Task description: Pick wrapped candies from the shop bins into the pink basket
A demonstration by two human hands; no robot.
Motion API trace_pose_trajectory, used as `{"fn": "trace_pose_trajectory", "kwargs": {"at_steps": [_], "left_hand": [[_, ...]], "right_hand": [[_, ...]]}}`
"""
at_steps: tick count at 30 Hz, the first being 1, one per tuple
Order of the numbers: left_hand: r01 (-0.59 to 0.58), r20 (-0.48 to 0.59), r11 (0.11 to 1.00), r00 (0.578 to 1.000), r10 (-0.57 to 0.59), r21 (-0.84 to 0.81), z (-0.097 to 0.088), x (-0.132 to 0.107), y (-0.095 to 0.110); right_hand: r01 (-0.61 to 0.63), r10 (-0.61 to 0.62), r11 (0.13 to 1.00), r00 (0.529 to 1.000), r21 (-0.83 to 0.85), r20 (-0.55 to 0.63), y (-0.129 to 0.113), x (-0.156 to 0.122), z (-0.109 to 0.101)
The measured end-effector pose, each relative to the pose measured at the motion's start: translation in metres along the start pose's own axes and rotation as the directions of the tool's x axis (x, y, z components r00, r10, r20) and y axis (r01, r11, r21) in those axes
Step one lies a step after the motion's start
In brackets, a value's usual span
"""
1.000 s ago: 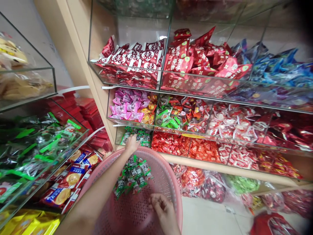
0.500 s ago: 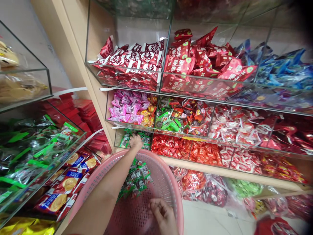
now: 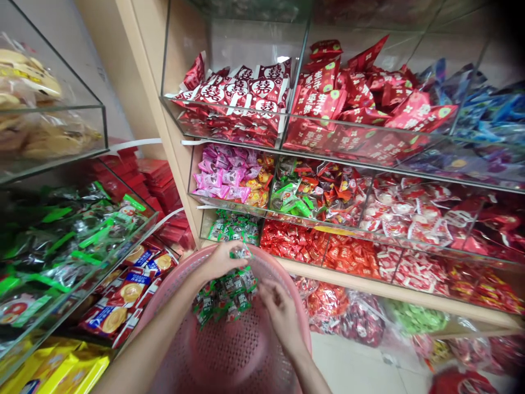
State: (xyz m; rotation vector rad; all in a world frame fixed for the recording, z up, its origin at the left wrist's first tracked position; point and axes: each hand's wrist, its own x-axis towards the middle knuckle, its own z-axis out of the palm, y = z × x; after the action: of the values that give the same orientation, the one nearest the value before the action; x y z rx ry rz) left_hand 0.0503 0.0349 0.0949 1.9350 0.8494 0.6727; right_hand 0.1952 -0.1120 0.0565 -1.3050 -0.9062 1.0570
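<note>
A pink perforated basket point(image 3: 229, 355) sits low in front of me with a heap of small green-wrapped candies point(image 3: 223, 298) near its far rim. My left hand point(image 3: 219, 260) is closed on a few of these green candies just above the heap. My right hand point(image 3: 279, 309) hovers beside the heap with its fingers curled and slightly apart, holding nothing that I can see. Just behind the basket, the lowest glass bin point(image 3: 232, 227) holds more of the same green candies.
Glass shelf bins ahead hold red packets point(image 3: 241, 101), purple candies point(image 3: 223, 172), red sweets point(image 3: 340, 251) and blue wrappers point(image 3: 488, 115). On the left, glass cases point(image 3: 74, 230) hold green-wrapped snacks, biscuits and yellow packs. Bags of sweets point(image 3: 353, 317) lie on the floor under the shelf.
My left hand came back from the green-candy bin to above the basket, holding candies. My right hand moved up from the basket's near side toward the heap.
</note>
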Motion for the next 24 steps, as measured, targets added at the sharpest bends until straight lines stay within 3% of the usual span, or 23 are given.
{"fn": "trace_pose_trajectory", "kwargs": {"at_steps": [2, 4, 8, 12, 15, 18, 24], "left_hand": [[-0.018, 0.069, 0.998, 0.997, 0.021, -0.057, 0.006, -0.023, 0.015], [-0.004, 0.060, 0.999, 0.998, 0.007, -0.039, 0.012, -0.038, 0.026], [0.107, -0.038, 0.985, 0.993, -0.114, -0.137, 0.021, -0.056, 0.031], [0.205, -0.115, 0.850, 0.949, -0.295, -0.485, 0.029, -0.069, 0.031], [0.248, -0.144, 0.757, 0.901, -0.410, -0.604, 0.033, -0.076, 0.032], [0.255, -0.224, 0.773, 0.863, -0.452, -0.581, 0.032, -0.079, 0.033], [0.219, -0.328, 0.874, 0.865, -0.379, -0.433, 0.022, -0.074, 0.038]], "right_hand": [[0.011, -0.011, 0.999, 1.000, 0.035, 0.006, -0.013, 0.016, 0.008], [-0.008, 0.004, 0.997, 0.999, 0.075, 0.053, -0.021, 0.024, 0.016], [-0.102, 0.073, 0.968, 0.989, 0.228, 0.130, -0.025, 0.021, 0.028], [-0.141, 0.115, 0.907, 0.989, 0.397, 0.090, -0.025, 0.013, 0.029], [-0.135, 0.109, 0.879, 0.991, 0.457, 0.083, -0.026, 0.008, 0.030], [-0.147, 0.132, 0.880, 0.989, 0.452, 0.064, -0.025, 0.004, 0.031], [-0.112, 0.128, 0.926, 0.992, 0.362, -0.021, -0.020, -0.002, 0.031]]}}
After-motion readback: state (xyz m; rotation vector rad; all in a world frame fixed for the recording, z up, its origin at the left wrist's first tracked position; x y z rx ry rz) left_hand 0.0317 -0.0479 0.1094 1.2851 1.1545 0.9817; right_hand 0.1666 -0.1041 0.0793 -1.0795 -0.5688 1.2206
